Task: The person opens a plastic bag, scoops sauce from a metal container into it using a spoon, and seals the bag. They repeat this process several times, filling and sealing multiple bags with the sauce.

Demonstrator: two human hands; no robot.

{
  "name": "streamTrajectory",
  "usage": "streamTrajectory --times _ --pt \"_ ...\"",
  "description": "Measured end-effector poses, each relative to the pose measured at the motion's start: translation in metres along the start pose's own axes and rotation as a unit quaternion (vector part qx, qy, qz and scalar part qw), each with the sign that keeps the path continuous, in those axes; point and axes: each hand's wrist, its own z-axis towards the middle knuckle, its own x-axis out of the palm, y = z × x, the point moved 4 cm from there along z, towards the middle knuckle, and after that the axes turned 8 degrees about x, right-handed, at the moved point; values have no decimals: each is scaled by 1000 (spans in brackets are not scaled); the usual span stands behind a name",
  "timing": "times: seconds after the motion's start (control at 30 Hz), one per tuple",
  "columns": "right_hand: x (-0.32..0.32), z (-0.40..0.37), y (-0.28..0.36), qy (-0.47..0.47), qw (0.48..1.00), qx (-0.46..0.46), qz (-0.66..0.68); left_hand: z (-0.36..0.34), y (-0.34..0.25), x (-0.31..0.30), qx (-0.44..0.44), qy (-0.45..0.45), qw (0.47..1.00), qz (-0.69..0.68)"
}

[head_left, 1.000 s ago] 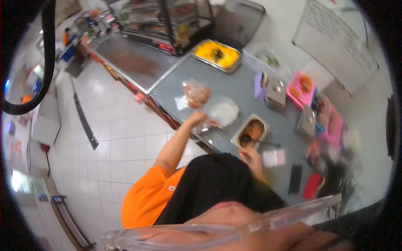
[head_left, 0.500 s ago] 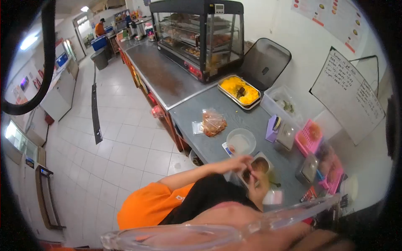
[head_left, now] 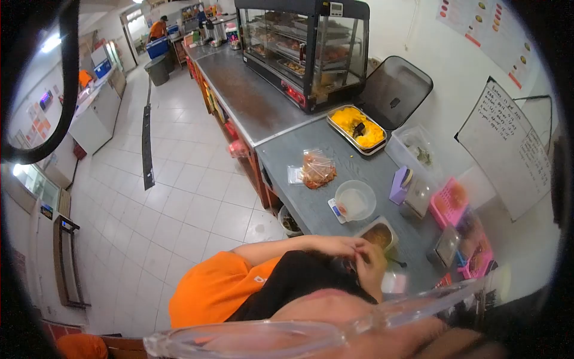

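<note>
My left hand (head_left: 345,246) and my right hand (head_left: 372,263) meet close in front of my chest, fingertips pinched together. Whatever they hold, if anything, is too small and hidden to name. Just beyond them is a metal container (head_left: 391,242) with brown contents, partly covered by my fingers. A dark handle end (head_left: 402,264) pokes out beside my right hand. Past the container, a translucent round bowl (head_left: 357,199) rests on a small kitchen scale (head_left: 336,209). Farther along lie clear plastic packets (head_left: 318,170) of reddish-orange food.
A tray of yellow food (head_left: 359,128) with a dark utensil stands near the glass food warmer (head_left: 302,54). Along the wall are a clear plastic bin (head_left: 412,146), lidded metal containers (head_left: 417,197) and pink baskets (head_left: 445,206). Another person (head_left: 158,29) stands far back.
My view has turned left, so the counter sits farther right. My hands have drawn back from over the metal container towards my chest, showing more of its contents.
</note>
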Motion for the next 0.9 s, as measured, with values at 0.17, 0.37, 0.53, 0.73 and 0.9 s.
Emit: streamTrajectory --times 0.17,0.37,0.53,0.73,0.9 --pt "-12 -4 -1 -26 999 20 0 4 11 -11 13 -14 983 181" --pt "-13 -17 -30 -37 978 162 130 -15 -43 28 334 -233 672 618" --pt "-9 -27 -36 -28 971 171 165 -2 -21 26 244 -147 790 543" --pt "-7 -30 -22 -13 956 214 200 -2 -18 19 234 -99 739 624" --pt "-17 -31 -19 -91 983 153 -43 -2 -24 22 179 -161 677 695"
